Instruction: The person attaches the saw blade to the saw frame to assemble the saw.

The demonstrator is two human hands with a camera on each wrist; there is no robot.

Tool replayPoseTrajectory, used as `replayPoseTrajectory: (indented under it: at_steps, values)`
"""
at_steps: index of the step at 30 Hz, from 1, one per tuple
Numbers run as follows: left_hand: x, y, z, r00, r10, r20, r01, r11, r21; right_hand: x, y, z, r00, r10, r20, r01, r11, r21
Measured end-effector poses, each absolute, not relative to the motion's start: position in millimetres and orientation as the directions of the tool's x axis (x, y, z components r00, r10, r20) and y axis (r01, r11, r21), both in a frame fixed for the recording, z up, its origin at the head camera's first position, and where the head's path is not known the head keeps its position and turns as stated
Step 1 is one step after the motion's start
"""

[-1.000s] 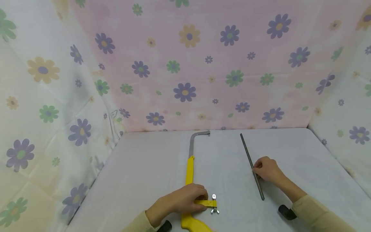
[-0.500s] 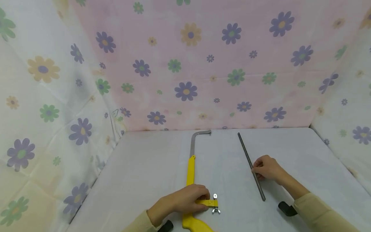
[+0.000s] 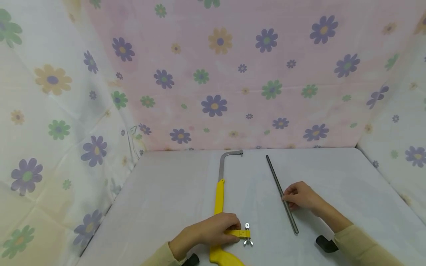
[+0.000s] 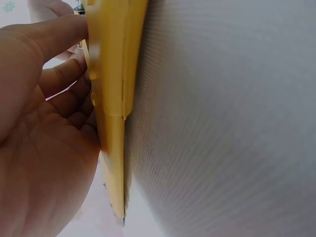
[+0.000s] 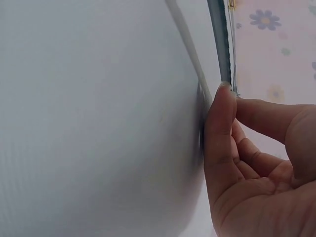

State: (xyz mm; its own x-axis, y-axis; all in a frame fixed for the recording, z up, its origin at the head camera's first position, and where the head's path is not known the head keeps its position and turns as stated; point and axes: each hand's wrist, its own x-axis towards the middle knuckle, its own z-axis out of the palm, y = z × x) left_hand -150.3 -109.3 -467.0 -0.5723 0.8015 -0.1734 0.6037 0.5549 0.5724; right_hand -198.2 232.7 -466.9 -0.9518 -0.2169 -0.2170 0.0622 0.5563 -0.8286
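A yellow hacksaw frame (image 3: pixel 219 197) with a grey curved far end lies on the white table, with no blade fitted across it. My left hand (image 3: pixel 211 229) grips it near the handle, fingers and thumb about the short yellow arm that carries a silver wing nut (image 3: pixel 247 242). The left wrist view has the yellow frame (image 4: pixel 111 69) against my fingers. To the right, a thin dark hacksaw blade (image 3: pixel 274 175) slants away from me. Near its middle my right hand (image 3: pixel 303 195) pinches it between thumb and forefinger. In the right wrist view the blade (image 5: pixel 220 44) shows a toothed edge.
The white table (image 3: pixel 176 184) has flower-printed cloth (image 3: pixel 213 74) standing behind it and at both sides. Black straps or cuffs (image 3: pixel 326 244) sit by each sleeve end.
My right hand has moved the blade left, toward the hacksaw frame, and a little nearer to me. The left hand and the frame have stayed in place.
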Motion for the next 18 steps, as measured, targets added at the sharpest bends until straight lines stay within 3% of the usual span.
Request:
replayPoseTrajectory:
  at_steps: [18]
  values:
    - [-149,-110,-466,-0.593,0.789,-0.163,0.571,0.554,0.606,-199,217,-466,-0.933,-0.301,-0.197,0.017,0.511,-0.859]
